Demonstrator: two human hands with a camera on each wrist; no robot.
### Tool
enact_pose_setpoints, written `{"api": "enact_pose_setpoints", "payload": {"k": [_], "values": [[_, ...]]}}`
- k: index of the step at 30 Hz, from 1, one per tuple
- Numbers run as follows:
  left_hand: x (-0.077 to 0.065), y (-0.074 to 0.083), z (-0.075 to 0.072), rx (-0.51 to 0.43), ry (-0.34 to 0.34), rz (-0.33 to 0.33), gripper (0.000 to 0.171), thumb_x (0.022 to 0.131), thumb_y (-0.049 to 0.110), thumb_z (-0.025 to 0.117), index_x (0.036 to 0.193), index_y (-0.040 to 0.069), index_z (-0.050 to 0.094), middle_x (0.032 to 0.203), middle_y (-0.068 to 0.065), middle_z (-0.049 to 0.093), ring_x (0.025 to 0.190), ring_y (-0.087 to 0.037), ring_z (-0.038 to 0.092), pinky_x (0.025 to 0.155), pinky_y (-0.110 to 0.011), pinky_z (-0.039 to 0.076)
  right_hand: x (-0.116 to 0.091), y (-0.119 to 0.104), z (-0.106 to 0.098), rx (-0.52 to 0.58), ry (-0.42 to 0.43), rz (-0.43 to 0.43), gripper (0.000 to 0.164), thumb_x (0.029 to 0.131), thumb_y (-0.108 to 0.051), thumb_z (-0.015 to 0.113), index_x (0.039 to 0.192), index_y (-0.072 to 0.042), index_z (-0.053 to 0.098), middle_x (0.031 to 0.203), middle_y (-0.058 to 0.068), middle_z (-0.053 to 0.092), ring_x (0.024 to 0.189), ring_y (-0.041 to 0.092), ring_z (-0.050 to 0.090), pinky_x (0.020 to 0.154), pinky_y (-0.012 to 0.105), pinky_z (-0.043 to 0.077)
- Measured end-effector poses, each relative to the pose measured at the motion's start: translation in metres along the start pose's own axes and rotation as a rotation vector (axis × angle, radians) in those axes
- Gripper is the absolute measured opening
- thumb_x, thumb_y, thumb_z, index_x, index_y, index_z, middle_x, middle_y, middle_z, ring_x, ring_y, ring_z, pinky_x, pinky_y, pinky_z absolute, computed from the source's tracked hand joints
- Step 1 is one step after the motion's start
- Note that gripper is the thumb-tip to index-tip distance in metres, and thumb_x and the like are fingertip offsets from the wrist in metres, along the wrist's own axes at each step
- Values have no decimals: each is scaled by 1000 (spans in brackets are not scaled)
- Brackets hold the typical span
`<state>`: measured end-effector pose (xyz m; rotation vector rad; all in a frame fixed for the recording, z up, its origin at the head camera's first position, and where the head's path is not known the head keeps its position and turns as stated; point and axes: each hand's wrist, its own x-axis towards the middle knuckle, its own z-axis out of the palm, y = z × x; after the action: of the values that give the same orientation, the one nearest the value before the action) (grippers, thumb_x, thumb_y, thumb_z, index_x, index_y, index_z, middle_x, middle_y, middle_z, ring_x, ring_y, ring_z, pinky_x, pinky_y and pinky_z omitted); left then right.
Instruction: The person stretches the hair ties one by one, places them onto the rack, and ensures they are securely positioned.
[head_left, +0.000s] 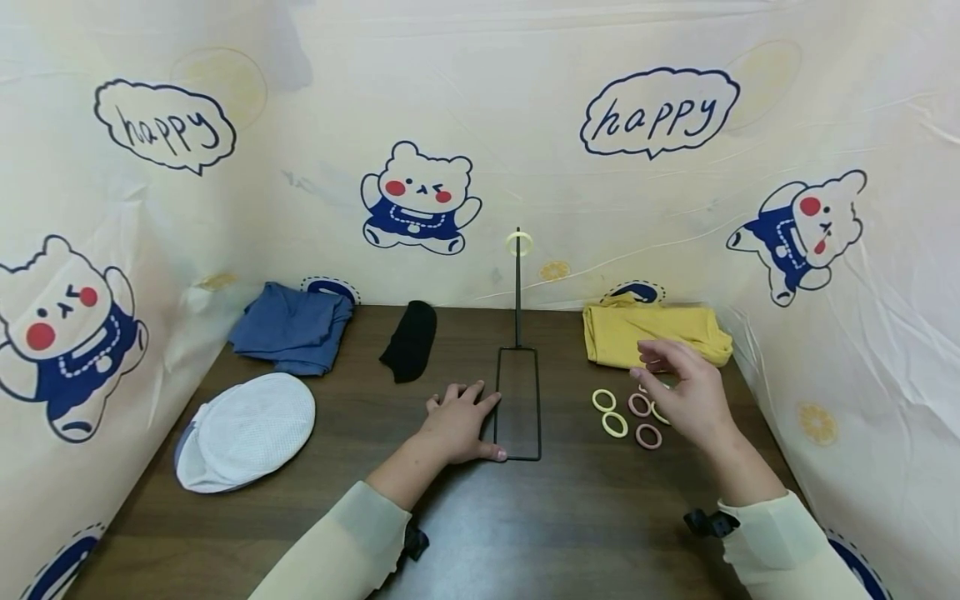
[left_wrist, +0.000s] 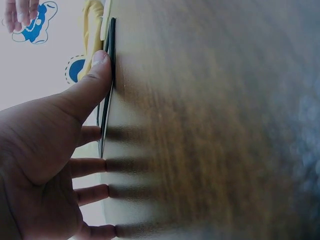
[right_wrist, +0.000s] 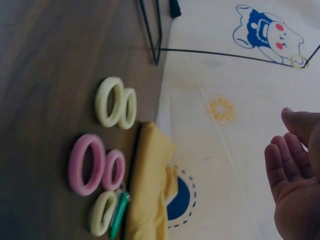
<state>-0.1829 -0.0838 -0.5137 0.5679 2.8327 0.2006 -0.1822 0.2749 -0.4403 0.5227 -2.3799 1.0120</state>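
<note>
A black wire stand (head_left: 517, 300) with a rectangular base rises from the table, and a pale yellow ring (head_left: 507, 243) hangs near its top. My left hand (head_left: 456, 425) lies spread at the left of the base, fingertips on the table. Its thumb (left_wrist: 100, 62) presses the frame's near edge. Above the loose rings hovers my right hand (head_left: 686, 396), fingers loosely bent and holding nothing. Several yellow rings (right_wrist: 101, 102) and pink rings (right_wrist: 75, 165) lie below it. A small green object (right_wrist: 119, 215) sits beside them, its kind unclear.
Folded yellow cloth (head_left: 637, 329) lies at the back right, behind the rings. A blue folded cloth (head_left: 292, 325) is at the back left, with a white cap (head_left: 251, 429) in front of it. Between cloth and stand lies a black sock (head_left: 411, 342). A printed curtain (head_left: 525, 108) surrounds the table.
</note>
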Motion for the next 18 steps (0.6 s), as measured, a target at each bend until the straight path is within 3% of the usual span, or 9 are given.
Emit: {"api": "enact_pose_setpoints", "payload": {"k": [4, 12, 15, 18], "values": [[0, 0, 0, -3, -2, 0, 102, 79, 78, 71, 162, 29, 39, 169, -9, 29, 147, -42, 31, 106, -74, 32, -12, 6, -3, -30, -37, 48, 40, 83, 3, 85, 121, -1, 73, 108, 9, 73, 94, 25, 69, 82, 8, 49], [0, 0, -1, 1, 2, 1, 103, 78, 78, 71, 163, 29, 38, 169, -9, 29, 146, -42, 31, 106, -74, 31, -31, 30, -6, -103, -93, 53, 43, 79, 5, 87, 119, -3, 73, 112, 8, 73, 91, 24, 68, 82, 7, 46], [0, 0, -1, -2, 2, 0, 103, 78, 78, 71, 162, 29, 39, 169, -9, 30, 146, -42, 31, 106, -74, 31, -37, 41, -8, -140, -144, 77, 44, 79, 3, 87, 120, -5, 73, 113, 9, 73, 91, 27, 69, 81, 25, 55], [0, 1, -1, -3, 3, -1, 102, 78, 78, 72, 162, 29, 39, 168, -9, 30, 146, -42, 31, 106, -75, 31, -40, 51, -10, -158, -212, 132, 45, 82, -2, 87, 123, -4, 71, 116, 12, 72, 95, 34, 70, 84, 48, 56]]}}
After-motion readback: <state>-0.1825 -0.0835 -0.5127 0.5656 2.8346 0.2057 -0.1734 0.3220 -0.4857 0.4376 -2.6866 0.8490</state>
